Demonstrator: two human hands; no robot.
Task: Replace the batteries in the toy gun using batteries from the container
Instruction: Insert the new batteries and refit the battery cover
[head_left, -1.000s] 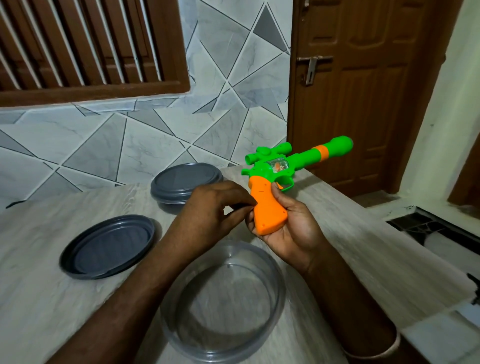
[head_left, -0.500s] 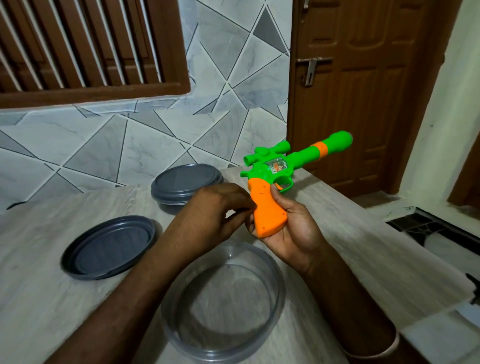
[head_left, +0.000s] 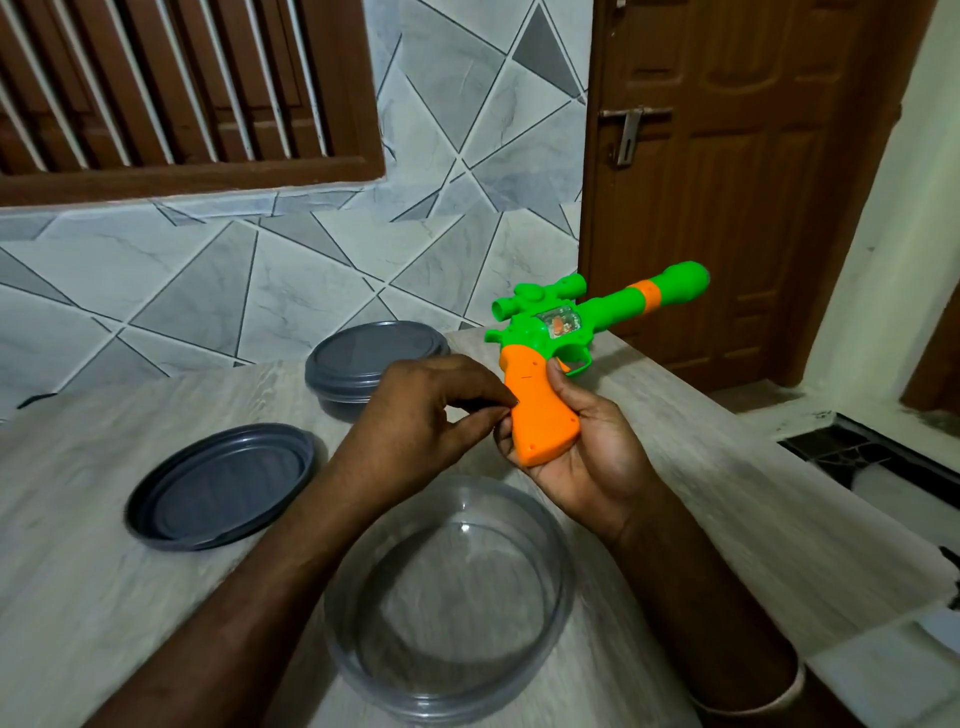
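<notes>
Wood-grain table (head_left: 78, 571), tiled wall (head_left: 208, 291). Lid (head_left: 218, 483) off, well left of toy gun (head_left: 540, 410); clear container (head_left: 452, 613) open near it, for access. Left hand (head_left: 431, 415) fingers pinched at gun's grip edge, hold unclear. Right hand (head_left: 587, 457) wraps the grip, steadying.

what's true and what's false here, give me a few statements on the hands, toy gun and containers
1. A grey lid lies on the table, left of the clear container. True.
2. The clear container has its lid on. False: it is open.
3. The right hand holds the toy gun by its orange grip. True.
4. The left hand lies flat on the table. False: its fingertips are at the grip's edge.
</notes>
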